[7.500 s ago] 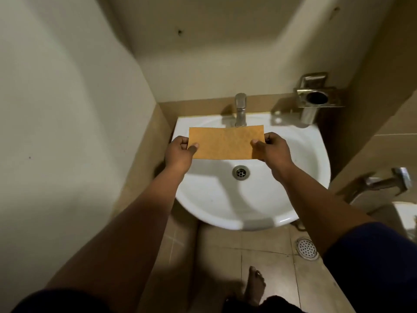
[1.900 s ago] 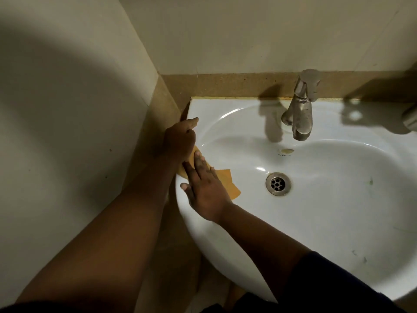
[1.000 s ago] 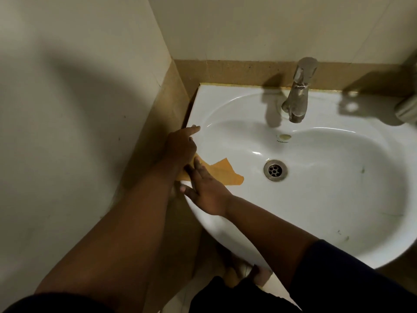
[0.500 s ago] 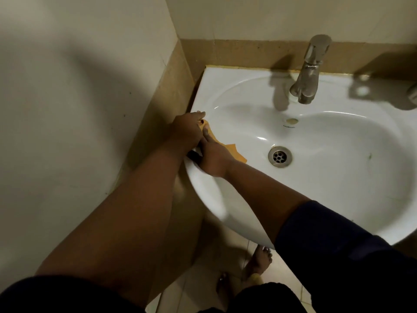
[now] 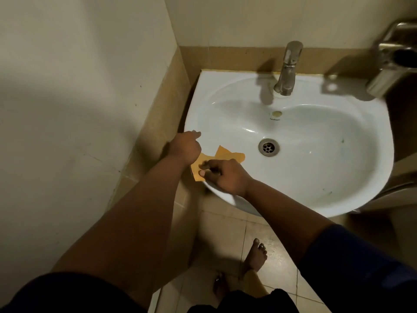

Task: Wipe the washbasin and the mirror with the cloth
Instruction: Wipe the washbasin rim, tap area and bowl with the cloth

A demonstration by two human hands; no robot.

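Two hands, one cloth, one basin, listed from the largest down. Walls (image 5: 79,98): pale, with a tan tile band meeting the basin on its left and back. Basin (image 5: 316,168): white, oval, fixed in the corner; a few dark specks show on the right slope of the bowl, so plan your passes to reach them. Mirror: not in view, so that half of the job looks untouched as far as can be judged. Floor (image 5: 225,233): beige tiles, with your bare feet below the basin. Tap (image 5: 288,68): metal, upright at the back rim. Holder (image 5: 392,62): metal, on the right wall above the basin's corner. Your left hand (image 5: 186,146): fingers curled over the left rim, seemingly gripping the near corner of the cloth, forefinger pointing out along the rim. Your right hand (image 5: 225,175): just beside the left one, thumb and fingers pinching the cloth at the front-left rim. Cloth (image 5: 222,154): orange, rumpled, draped from the rim down into the bowl, its free end short of the drain. Drain (image 5: 268,147): metal, at the bowl's bottom. Handling note: you appear to be working the left rim; spread the cloth flat under the palm rather than pinching it, press evenly, follow the rim's curve in overlapping strokes, then sweep down the bowl toward the drain so loosened dirt collects there.
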